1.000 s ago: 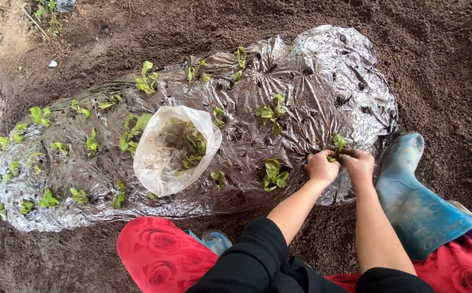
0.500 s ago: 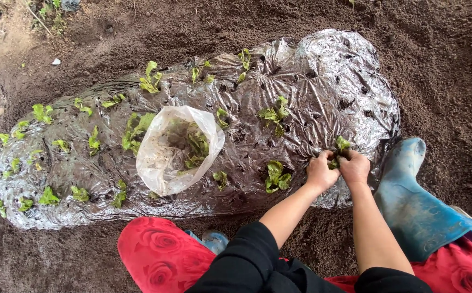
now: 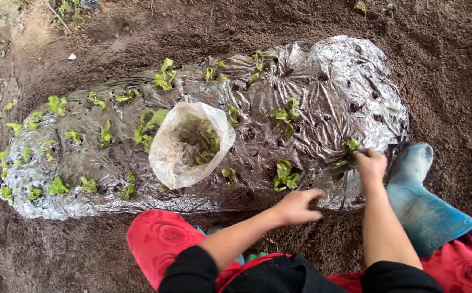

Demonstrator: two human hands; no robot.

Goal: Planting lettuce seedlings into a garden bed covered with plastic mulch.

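At the right end of the mulch sheet, your right hand pinches a seedling with fingers together. Your left hand, fingers curled loosely, rests at the sheet's near edge. Farther left lies a seedling bag.

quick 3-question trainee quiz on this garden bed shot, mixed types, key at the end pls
1. True or false: the right hand is at a seedling near the edge of the plastic sheet.
2. What lies in the clear bag? A) stones B) green seedlings C) tools
3. Which hand is lower in the picture, near the sheet's front edge by the soil?

Key: 1 true. 2 B. 3 the left hand.
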